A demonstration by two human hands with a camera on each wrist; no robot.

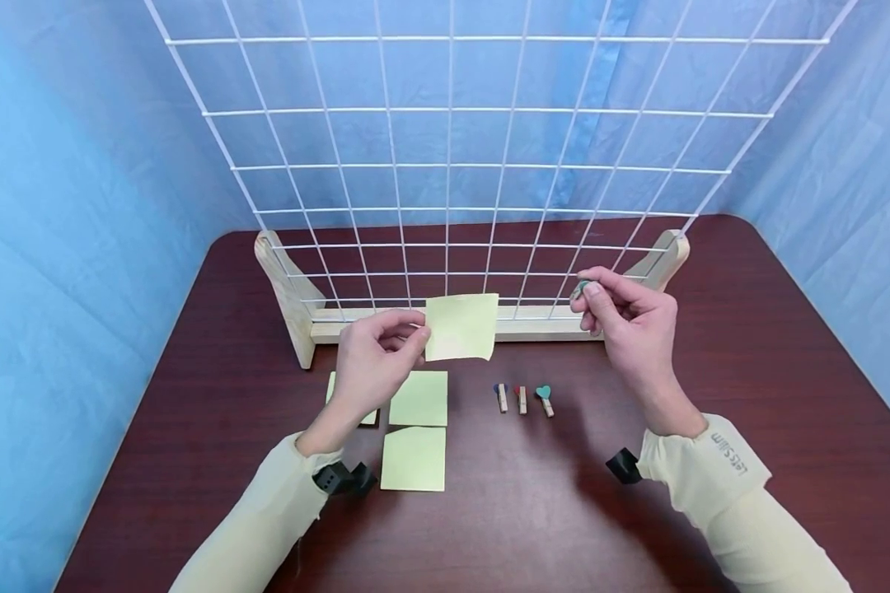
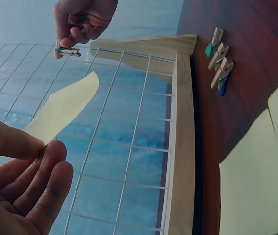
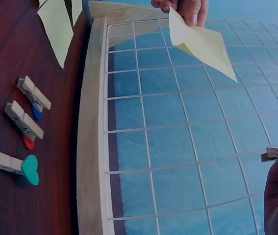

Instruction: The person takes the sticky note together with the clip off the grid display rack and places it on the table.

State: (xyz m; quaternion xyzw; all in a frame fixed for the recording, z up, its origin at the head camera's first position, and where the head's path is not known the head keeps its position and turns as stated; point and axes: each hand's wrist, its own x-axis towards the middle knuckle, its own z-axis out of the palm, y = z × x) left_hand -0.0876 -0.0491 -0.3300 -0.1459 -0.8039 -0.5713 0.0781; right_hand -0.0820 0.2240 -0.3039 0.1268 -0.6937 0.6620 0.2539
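My left hand (image 1: 381, 354) pinches a yellow sticky note (image 1: 461, 328) by its left edge, holding it up in front of the white wire grid (image 1: 448, 165). In the left wrist view the sticky note (image 2: 67, 110) slants away from the thumb and fingers. Off to the right, my right hand (image 1: 638, 325) grips a small wooden clothespin (image 1: 580, 289) with a green decoration between thumb and fingers. The end of that clothespin (image 3: 270, 154) pokes out past the fingertips in the right wrist view. Note and clothespin are apart.
Three clothespins lie on the dark table: with a blue heart (image 1: 501, 399), a red one (image 1: 522, 400) and a green one (image 1: 545, 401). Yellow notes (image 1: 414, 458) lie left of them, partly behind the left arm. The grid stands in a wooden base (image 1: 445, 331). Blue curtains (image 1: 59, 247) surround the table.
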